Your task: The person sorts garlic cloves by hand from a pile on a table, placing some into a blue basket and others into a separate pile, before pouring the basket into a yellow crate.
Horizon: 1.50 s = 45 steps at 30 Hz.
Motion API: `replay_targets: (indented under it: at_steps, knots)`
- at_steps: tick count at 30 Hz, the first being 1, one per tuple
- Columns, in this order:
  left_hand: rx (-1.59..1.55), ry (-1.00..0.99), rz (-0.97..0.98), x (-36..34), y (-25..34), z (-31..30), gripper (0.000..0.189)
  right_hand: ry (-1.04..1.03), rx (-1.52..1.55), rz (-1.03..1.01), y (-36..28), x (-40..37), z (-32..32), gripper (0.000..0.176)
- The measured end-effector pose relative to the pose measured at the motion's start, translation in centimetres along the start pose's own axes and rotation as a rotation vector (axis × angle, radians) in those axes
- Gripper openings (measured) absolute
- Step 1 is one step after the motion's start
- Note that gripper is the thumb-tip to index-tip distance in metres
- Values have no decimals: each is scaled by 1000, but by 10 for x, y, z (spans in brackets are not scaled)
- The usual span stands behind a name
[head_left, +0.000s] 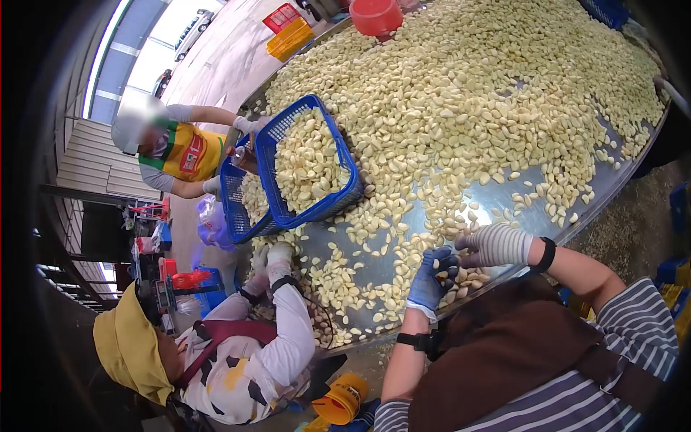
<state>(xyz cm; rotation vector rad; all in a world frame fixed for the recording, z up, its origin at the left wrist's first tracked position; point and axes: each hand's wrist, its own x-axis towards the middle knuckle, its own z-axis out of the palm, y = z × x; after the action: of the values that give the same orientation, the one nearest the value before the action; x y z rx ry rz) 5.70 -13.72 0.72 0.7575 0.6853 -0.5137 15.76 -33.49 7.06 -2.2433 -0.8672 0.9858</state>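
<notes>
Peeled garlic cloves cover a round metal table. My left hand, in a blue glove, is at the near edge. Its fingers are curled closed, with a garlic clove showing at them. Just to its right is my right hand, in a white-and-grey striped glove. That hand reaches down over a small group of cloves by the rim, its fingers bent and a little apart, the tips touching cloves. I cannot make out any clove gripped in it.
A co-worker in a yellow hat works to the left. Beyond, another person in a yellow-green apron stands by two blue baskets of cloves. A red tub sits at the far side. A yellow bucket stands below the table.
</notes>
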Motion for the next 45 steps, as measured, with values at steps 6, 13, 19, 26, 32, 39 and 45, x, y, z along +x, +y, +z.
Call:
replay_targets:
  at_steps: [6,13,19,26,32,39,45]
  knots:
    - [-86,312,383,-45,33,-98,12,225,-341,562,101,-49,-28,56]
    - [520,820,526,-47,61,-168,11,-232,-311,300,51,2,38,67]
    - [765,673,386,-45,44,-140,12,-175,-138,-101,11,21,50,42]
    - [1443,309,61,-57,-2,-121,23,-507,-205,-64,32,22,48,37]
    - [1349,948,106,-91,39,-151,21,-449,-203,-51,40,19,49,36]
    - [1888,750,266,-34,26,-105,34,-587,-399,-151,-18,45,63,34]
    - [2009,703,99,-19,31,-78,24,-551,-458,-234,-15,47,80,38]
